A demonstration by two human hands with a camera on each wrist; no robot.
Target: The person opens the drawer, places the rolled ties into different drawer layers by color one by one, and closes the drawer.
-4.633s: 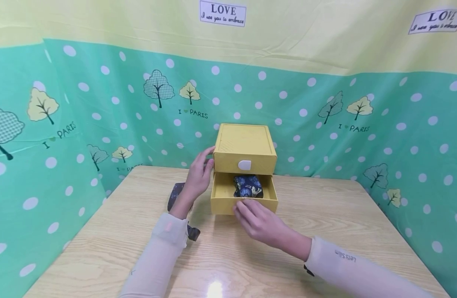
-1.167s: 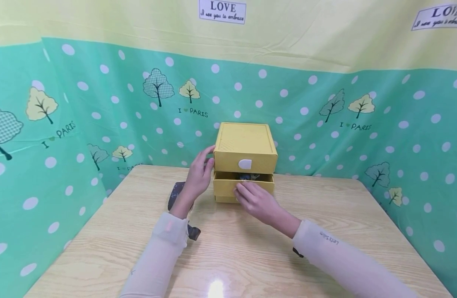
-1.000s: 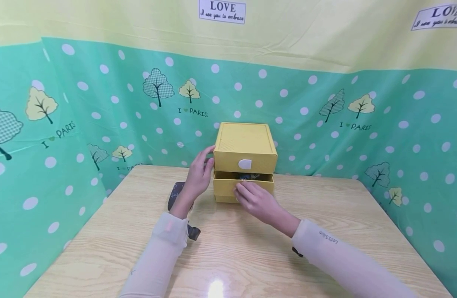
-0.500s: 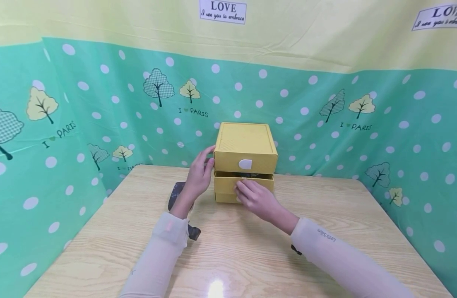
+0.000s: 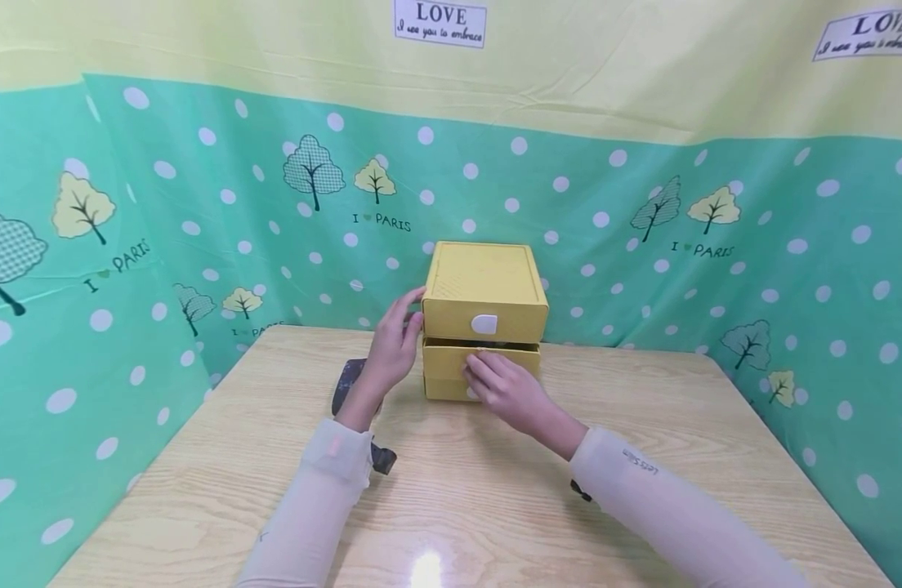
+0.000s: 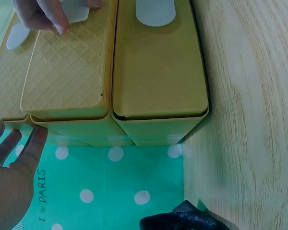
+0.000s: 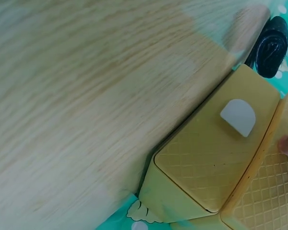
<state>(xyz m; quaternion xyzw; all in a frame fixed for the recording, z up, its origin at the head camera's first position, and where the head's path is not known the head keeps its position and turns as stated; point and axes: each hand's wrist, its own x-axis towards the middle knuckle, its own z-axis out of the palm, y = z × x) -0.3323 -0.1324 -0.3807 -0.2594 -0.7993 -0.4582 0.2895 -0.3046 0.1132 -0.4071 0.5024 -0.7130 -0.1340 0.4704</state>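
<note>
A little yellow box (image 5: 484,278) with two drawers stands at the back of the wooden table (image 5: 642,457). The bottom drawer (image 5: 445,369) sticks out just a tiny bit from the box. The right hand (image 5: 502,390) lies flat on the front of that drawer, fingers straight, pressing on it. The left hand (image 5: 390,349) rests on the left side of the box with loose, open fingers. A dark rolled sock (image 5: 346,382) lies on the table left of the box, partly behind the left arm.
</note>
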